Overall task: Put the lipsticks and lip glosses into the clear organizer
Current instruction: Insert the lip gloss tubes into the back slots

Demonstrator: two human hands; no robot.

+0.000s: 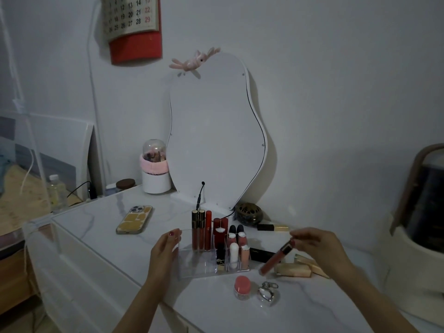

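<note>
The clear organizer (pixel 195 265) stands on the marble tabletop with several lipsticks and glosses upright in its back and right slots. My left hand (pixel 165 251) grips its left wall. My right hand (pixel 317 246) pinches the cap end of a reddish lip gloss tube (pixel 276 257), which hangs tilted just to the right of the organizer. A black lipstick (pixel 263 254) lies flat behind the tube. Another black and gold lipstick (pixel 272 227) lies farther back.
A phone (pixel 135 219) lies at the left. A pink jar (pixel 242 287) and a heart-shaped keyring (pixel 268 293) sit in front. Cream boxes (pixel 294 270) lie at the right, a dark bowl (pixel 248 214) and a mirror (pixel 216 131) behind.
</note>
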